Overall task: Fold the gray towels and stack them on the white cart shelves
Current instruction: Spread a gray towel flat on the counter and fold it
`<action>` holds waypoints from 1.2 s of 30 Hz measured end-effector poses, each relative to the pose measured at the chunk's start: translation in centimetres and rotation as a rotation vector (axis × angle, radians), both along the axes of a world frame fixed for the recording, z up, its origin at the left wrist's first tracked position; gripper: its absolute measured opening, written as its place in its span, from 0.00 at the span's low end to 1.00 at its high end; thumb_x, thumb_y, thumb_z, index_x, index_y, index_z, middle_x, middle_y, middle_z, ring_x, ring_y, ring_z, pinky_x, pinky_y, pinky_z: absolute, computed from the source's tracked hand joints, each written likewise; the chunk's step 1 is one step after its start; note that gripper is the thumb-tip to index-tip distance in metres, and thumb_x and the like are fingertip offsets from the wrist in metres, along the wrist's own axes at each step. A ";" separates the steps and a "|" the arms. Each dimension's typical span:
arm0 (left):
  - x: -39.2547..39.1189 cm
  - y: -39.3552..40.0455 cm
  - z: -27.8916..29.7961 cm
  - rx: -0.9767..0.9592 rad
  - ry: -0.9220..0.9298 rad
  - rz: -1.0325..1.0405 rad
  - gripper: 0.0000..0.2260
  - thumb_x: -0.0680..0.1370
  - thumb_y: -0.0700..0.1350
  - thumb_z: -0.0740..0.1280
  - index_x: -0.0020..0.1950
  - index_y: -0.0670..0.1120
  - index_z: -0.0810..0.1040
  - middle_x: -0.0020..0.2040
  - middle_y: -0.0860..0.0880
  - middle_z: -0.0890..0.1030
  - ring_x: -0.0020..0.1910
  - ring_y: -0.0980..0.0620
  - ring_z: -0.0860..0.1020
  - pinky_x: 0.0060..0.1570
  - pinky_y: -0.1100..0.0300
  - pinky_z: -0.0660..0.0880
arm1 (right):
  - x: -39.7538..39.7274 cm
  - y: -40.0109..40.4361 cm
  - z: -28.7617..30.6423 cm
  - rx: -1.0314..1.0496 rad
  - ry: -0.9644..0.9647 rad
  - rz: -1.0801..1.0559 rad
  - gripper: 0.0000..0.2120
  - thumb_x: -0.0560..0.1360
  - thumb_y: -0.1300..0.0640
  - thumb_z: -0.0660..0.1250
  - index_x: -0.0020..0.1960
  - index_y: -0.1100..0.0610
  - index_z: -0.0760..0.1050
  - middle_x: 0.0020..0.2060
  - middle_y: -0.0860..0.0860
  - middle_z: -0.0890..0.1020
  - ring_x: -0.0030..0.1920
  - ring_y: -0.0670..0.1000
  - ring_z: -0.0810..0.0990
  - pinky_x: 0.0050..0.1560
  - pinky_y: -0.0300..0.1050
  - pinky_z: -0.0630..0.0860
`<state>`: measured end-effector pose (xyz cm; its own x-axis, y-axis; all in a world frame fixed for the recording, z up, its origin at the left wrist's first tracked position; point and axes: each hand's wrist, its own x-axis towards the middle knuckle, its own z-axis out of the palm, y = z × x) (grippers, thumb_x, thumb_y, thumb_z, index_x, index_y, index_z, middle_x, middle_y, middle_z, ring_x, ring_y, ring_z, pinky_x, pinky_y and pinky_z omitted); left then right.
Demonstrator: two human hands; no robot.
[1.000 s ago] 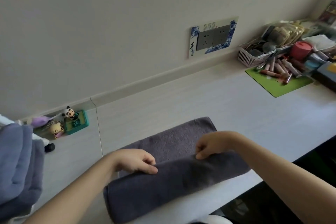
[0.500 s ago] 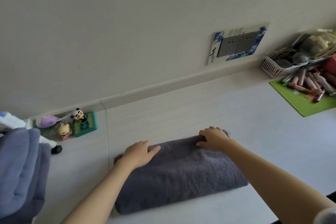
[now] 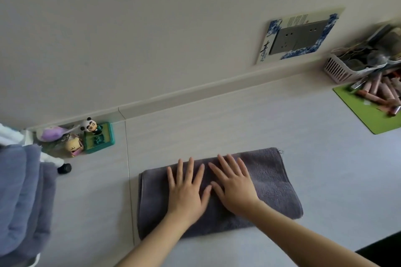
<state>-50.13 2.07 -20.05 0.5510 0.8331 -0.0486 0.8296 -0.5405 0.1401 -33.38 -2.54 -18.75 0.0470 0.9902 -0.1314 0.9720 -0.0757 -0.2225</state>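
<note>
A dark gray towel [image 3: 275,182] lies folded into a long rectangle on the pale desk [image 3: 238,119]. My left hand [image 3: 187,191] lies flat on its middle with fingers spread and straight. Beside it, thumb nearly touching, my right hand [image 3: 233,184] presses flat on the towel too. A stack of folded gray-blue towels [image 3: 19,197] fills the left edge of the view. The white cart itself is hardly visible.
Small toy figures and a green box [image 3: 98,140] sit by the wall at the left. A pink basket [image 3: 345,71] of clutter and a green mat [image 3: 368,115] with tubes occupy the far right. A wall socket panel [image 3: 299,37] hangs above the desk.
The towel was folded over away from me, then both hands moved from its far edge to its middle and flattened out on it.
</note>
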 end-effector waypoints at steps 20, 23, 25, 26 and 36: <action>-6.8 -2.2 1.0 -0.190 -0.257 0.644 0.25 0.75 0.48 0.68 0.72 0.49 0.68 0.66 0.38 0.69 0.62 0.37 0.71 0.58 0.48 0.71 | -0.8 -2.5 0.0 0.117 0.409 -0.311 0.25 0.81 0.52 0.55 0.76 0.53 0.54 0.76 0.48 0.53 0.76 0.47 0.45 0.76 0.48 0.46; -7.0 -2.2 2.6 -0.328 -0.438 0.886 0.28 0.73 0.49 0.71 0.70 0.43 0.66 0.62 0.38 0.72 0.59 0.37 0.73 0.54 0.51 0.71 | -5.0 -3.1 1.7 0.143 0.929 -0.409 0.22 0.81 0.56 0.58 0.74 0.49 0.60 0.73 0.41 0.59 0.73 0.42 0.55 0.73 0.44 0.56; -6.8 -1.6 2.9 -0.444 -0.523 1.012 0.29 0.71 0.49 0.74 0.65 0.38 0.66 0.60 0.37 0.75 0.58 0.37 0.75 0.51 0.52 0.71 | -6.4 -3.1 2.4 0.126 1.159 -0.564 0.21 0.81 0.55 0.57 0.73 0.48 0.63 0.71 0.41 0.64 0.71 0.42 0.62 0.70 0.40 0.58; -6.6 -1.3 3.1 -0.512 -0.531 1.045 0.29 0.70 0.50 0.74 0.63 0.37 0.67 0.60 0.37 0.76 0.57 0.37 0.76 0.50 0.53 0.71 | -6.7 -3.1 2.3 0.127 1.236 -0.636 0.20 0.81 0.55 0.56 0.72 0.49 0.64 0.69 0.43 0.67 0.70 0.43 0.64 0.69 0.39 0.59; -5.5 0.0 7.9 -0.902 -0.938 0.887 0.14 0.73 0.48 0.71 0.54 0.43 0.76 0.51 0.43 0.82 0.49 0.45 0.81 0.53 0.50 0.78 | -7.5 -4.0 0.3 0.151 1.327 -0.758 0.18 0.81 0.47 0.55 0.69 0.45 0.68 0.66 0.43 0.73 0.67 0.44 0.69 0.71 0.46 0.61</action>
